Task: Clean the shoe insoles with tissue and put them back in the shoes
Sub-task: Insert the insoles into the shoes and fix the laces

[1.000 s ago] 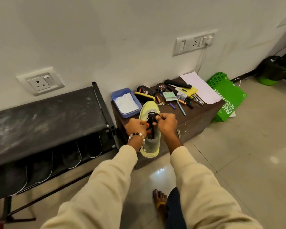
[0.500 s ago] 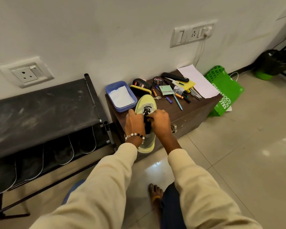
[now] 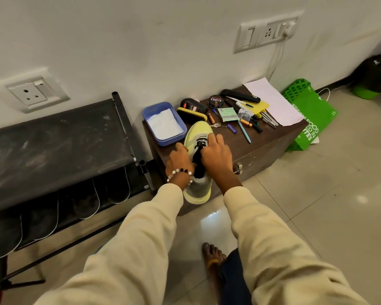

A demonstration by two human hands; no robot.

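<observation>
A pale yellow-green shoe [image 3: 197, 133] with grey panels and black laces was seen on a dark brown cabinet [image 3: 266, 144] — beside it a blue tray [image 3: 154, 108] lined white. Cream sleeves [image 3: 141, 245] were worn; a green bag [image 3: 312, 119] was lettered white.

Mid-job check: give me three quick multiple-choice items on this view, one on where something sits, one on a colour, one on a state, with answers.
1. Where is the blue tray?
A. On the cabinet, left of the shoe's toe
B. On the floor
C. On the black rack

2. What colour is the shoe?
A. Red
B. Pale yellow-green with grey
C. Dark brown

3. What are the hands doing?
A. Both hanging free
B. Left hand and right hand both on the shoe
C. One holds a pen

Answers: 1 A, the tray stands on the cabinet top by the wall. 2 B, the sole and toe show that tint. 3 B, both hands rest on its upper around the black opening.
</observation>
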